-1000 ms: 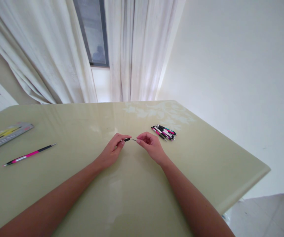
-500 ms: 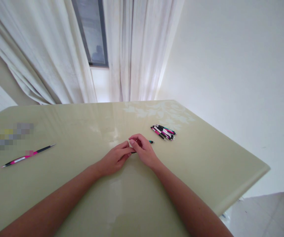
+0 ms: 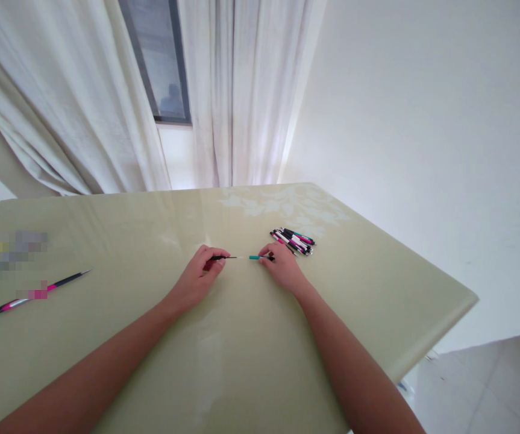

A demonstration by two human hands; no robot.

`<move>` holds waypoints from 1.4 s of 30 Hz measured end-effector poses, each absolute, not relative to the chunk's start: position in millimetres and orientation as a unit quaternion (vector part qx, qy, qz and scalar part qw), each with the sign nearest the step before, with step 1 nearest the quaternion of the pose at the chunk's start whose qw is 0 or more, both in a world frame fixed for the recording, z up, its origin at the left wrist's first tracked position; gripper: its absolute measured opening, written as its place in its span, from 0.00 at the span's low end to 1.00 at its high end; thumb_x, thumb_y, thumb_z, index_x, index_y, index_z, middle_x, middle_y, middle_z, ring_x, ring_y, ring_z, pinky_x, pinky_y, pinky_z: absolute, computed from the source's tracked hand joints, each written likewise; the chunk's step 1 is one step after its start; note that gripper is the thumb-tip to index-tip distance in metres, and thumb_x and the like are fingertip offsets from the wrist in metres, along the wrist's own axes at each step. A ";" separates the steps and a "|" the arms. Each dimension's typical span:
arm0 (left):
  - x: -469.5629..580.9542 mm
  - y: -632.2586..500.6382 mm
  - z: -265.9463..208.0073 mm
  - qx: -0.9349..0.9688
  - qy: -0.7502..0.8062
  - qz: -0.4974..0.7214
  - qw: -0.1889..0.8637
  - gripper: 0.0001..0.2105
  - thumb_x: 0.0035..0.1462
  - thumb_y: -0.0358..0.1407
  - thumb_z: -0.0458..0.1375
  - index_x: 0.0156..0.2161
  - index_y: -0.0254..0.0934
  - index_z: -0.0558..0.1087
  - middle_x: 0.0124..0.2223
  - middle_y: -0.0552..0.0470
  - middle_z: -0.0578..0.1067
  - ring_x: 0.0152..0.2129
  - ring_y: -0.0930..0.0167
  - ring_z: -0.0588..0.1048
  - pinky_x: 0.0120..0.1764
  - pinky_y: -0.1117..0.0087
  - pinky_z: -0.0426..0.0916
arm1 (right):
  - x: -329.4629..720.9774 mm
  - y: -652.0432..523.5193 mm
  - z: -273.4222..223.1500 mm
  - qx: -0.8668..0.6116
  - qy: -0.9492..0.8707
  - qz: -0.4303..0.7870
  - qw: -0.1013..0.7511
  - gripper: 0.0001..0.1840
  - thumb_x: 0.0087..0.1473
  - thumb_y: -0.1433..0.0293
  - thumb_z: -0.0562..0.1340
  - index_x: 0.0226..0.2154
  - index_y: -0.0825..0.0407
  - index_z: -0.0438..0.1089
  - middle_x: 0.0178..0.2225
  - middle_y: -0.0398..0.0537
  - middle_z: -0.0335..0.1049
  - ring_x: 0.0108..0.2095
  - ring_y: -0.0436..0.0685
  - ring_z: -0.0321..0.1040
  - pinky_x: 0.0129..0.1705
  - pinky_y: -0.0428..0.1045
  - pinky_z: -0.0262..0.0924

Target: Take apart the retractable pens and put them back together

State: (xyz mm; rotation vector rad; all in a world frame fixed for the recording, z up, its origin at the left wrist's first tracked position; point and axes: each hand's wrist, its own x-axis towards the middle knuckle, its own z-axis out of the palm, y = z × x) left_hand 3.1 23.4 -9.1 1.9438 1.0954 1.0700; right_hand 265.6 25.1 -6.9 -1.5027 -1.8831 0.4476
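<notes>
In the head view my left hand (image 3: 203, 271) pinches the black front part of a pen (image 3: 218, 258), with a thin dark refill (image 3: 232, 258) sticking out of it to the right. Across a small gap, my right hand (image 3: 282, 265) is closed on the teal pen barrel (image 3: 253, 257), whose end points left toward the refill. The two pen parts are apart and roughly in line, just above the table. Behind my right hand lies a pile of pens (image 3: 293, 240) in pink, black, white and teal.
A longer pink and black pen (image 3: 56, 286) lies at the left of the pale green table (image 3: 151, 361). Beyond it is a blurred-out grey and yellow item (image 3: 6, 250). Curtains (image 3: 260, 90) and a white wall (image 3: 399, 120) stand behind the table.
My hands were together around the pen and have moved apart, left and right. The pen is now in two parts, with the refill exposed. The view has shifted slightly.
</notes>
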 end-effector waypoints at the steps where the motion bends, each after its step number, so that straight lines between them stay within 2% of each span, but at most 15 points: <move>1: 3.2 24.2 -10.3 0.734 0.419 0.418 0.334 0.12 0.67 0.43 0.54 0.48 0.42 0.75 0.45 0.49 0.71 0.42 0.66 0.73 0.44 0.65 0.70 | 262.5 24.3 -5.2 -0.561 -0.724 0.199 0.349 0.02 0.54 0.73 0.67 0.33 0.50 0.75 0.35 0.47 0.74 0.39 0.57 0.69 0.43 0.52 0.62; 6: 4.8 26.5 -11.6 0.713 0.424 0.447 0.335 0.10 0.65 0.43 0.56 0.45 0.42 0.76 0.44 0.50 0.71 0.42 0.67 0.73 0.42 0.66 0.70 | 248.9 17.5 10.2 -0.483 -0.720 0.290 0.405 0.03 0.56 0.69 0.66 0.35 0.51 0.74 0.33 0.44 0.77 0.35 0.54 0.71 0.39 0.49 0.63; 12: 5.1 22.8 -10.2 0.745 0.402 0.415 0.333 0.11 0.66 0.44 0.57 0.46 0.43 0.77 0.41 0.51 0.71 0.34 0.69 0.73 0.37 0.68 0.69 | 234.1 7.5 17.8 -0.454 -0.735 0.283 0.417 0.03 0.57 0.68 0.66 0.36 0.50 0.75 0.34 0.44 0.78 0.35 0.53 0.71 0.39 0.48 0.62; 20: 6.6 21.4 -8.4 0.719 0.417 0.431 0.353 0.10 0.63 0.44 0.59 0.43 0.40 0.76 0.40 0.51 0.76 0.35 0.68 0.75 0.38 0.68 0.71 | 232.1 7.6 15.8 -0.461 -0.728 0.283 0.421 0.03 0.58 0.69 0.66 0.36 0.51 0.74 0.33 0.43 0.77 0.34 0.53 0.70 0.39 0.48 0.61; 28: 4.9 25.5 -6.8 0.645 0.465 0.496 0.349 0.11 0.61 0.44 0.61 0.40 0.38 0.76 0.39 0.51 0.77 0.34 0.69 0.75 0.38 0.69 0.70 | 242.2 13.2 16.4 -0.466 -0.708 0.291 0.444 0.05 0.57 0.67 0.67 0.36 0.50 0.75 0.34 0.44 0.77 0.35 0.54 0.70 0.38 0.48 0.61; 34: 5.0 23.3 -8.5 0.719 0.422 0.439 0.335 0.11 0.61 0.44 0.61 0.42 0.40 0.79 0.39 0.51 0.76 0.33 0.69 0.75 0.35 0.69 0.70 | 229.6 5.0 18.6 -0.442 -0.753 0.252 0.417 0.02 0.58 0.69 0.67 0.36 0.50 0.76 0.35 0.44 0.77 0.37 0.54 0.71 0.40 0.49 0.61; 42: 0.7 22.7 -6.4 0.722 0.424 0.401 0.371 0.11 0.60 0.45 0.63 0.43 0.44 0.82 0.39 0.52 0.81 0.34 0.67 0.77 0.36 0.69 0.69 | 225.6 3.5 16.4 -0.451 -0.757 0.239 0.408 0.03 0.60 0.68 0.65 0.36 0.50 0.76 0.35 0.45 0.78 0.36 0.54 0.71 0.39 0.49 0.61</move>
